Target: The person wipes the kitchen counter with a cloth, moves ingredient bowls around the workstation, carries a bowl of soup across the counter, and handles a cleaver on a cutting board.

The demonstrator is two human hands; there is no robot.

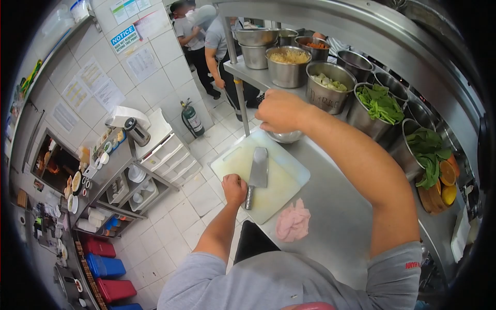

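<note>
A cleaver with a metal handle lies on the pale cutting board. My left hand rests at the board's left edge beside the cleaver handle, its fingers curled; what they hold, if anything, is hidden. Above the far end of the board is my right hand, closed, over a metal bowl that my forearm and hand partly cover. Whatever is in that hand cannot be made out. A crumpled pink cloth lies on the steel counter near the board's lower right corner.
Metal pots of cut food and leafy greens line the shelf at the right, with halved citrus beyond. A shelf post stands by the board. Two people stand at the back. A fire extinguisher is on the floor.
</note>
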